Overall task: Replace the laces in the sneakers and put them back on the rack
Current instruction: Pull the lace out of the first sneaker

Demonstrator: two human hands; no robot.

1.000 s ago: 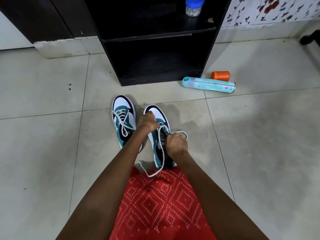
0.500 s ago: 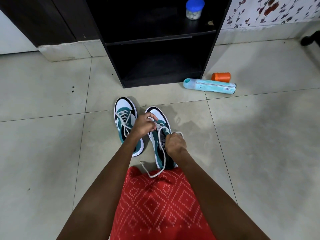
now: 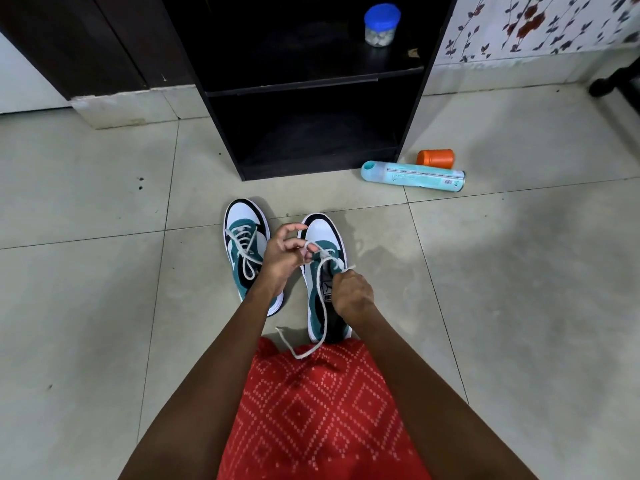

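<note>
Two teal, white and black sneakers stand side by side on the tiled floor, toes toward the black rack (image 3: pixel 311 91). The left sneaker (image 3: pixel 246 251) is laced and tied. Over the right sneaker (image 3: pixel 323 237) my left hand (image 3: pixel 282 256) pinches a white lace (image 3: pixel 323 306) near the toe-side eyelets. My right hand (image 3: pixel 351 292) grips the same lace at the shoe's tongue. The lace's loose tail runs back along the shoe and ends near my red patterned garment.
A teal spray can (image 3: pixel 412 176) lies on the floor right of the rack, with an orange cap (image 3: pixel 435 158) behind it. A blue-lidded jar (image 3: pixel 381 26) stands on the rack's upper shelf. A dark furniture foot (image 3: pixel 616 81) shows at the far right.
My left hand has lifted off the right sneaker's toe and drawn the lace up and leftward. My right hand stays at the tongue, holding the lace.
</note>
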